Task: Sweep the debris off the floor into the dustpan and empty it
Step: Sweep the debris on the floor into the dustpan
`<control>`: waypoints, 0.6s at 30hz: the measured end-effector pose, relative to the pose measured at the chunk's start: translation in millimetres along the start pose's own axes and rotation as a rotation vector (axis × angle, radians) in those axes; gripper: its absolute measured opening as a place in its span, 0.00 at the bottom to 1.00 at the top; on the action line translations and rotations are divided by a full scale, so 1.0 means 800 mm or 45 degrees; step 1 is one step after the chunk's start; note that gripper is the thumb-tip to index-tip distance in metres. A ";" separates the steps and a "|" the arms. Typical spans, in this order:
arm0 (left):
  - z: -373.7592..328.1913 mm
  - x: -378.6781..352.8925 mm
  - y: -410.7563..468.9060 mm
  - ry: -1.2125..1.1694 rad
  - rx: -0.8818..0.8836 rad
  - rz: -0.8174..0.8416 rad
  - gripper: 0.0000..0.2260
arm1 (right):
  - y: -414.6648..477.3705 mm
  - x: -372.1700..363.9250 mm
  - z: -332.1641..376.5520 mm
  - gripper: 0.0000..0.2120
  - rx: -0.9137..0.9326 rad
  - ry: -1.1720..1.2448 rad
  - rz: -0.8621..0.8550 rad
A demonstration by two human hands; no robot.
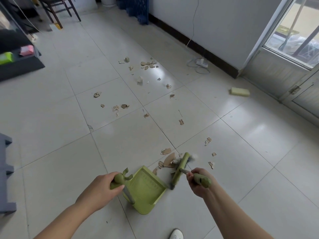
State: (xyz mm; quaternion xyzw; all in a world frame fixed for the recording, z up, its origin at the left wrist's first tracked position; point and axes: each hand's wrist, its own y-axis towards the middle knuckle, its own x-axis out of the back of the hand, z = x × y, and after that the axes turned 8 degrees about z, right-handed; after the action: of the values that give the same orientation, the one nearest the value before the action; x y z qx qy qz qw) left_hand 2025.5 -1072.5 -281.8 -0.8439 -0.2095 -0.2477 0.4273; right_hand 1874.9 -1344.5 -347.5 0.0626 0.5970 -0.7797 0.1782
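On the pale tiled floor, cardboard debris (torn scraps) lies beyond the green dustpan, whose handle the left hand grips, while the right hand clasps the broom beside it.
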 end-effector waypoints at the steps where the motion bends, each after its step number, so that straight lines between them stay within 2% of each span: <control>1: -0.001 0.001 0.001 -0.005 0.010 -0.003 0.03 | 0.003 -0.004 0.004 0.04 -0.008 -0.004 0.015; 5: -0.009 0.006 0.009 -0.015 0.033 -0.023 0.03 | 0.018 -0.022 0.020 0.03 -0.022 0.005 0.079; 18: -0.030 0.018 0.034 -0.006 0.061 -0.083 0.06 | 0.072 -0.048 0.062 0.09 -0.069 0.025 0.165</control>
State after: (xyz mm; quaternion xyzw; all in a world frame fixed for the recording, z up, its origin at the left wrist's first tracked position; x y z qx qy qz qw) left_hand 2046.8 -1105.0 -277.6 -0.8267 -0.2437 -0.2544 0.4386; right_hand 1936.7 -1397.1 -374.0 0.1038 0.6142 -0.7495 0.2242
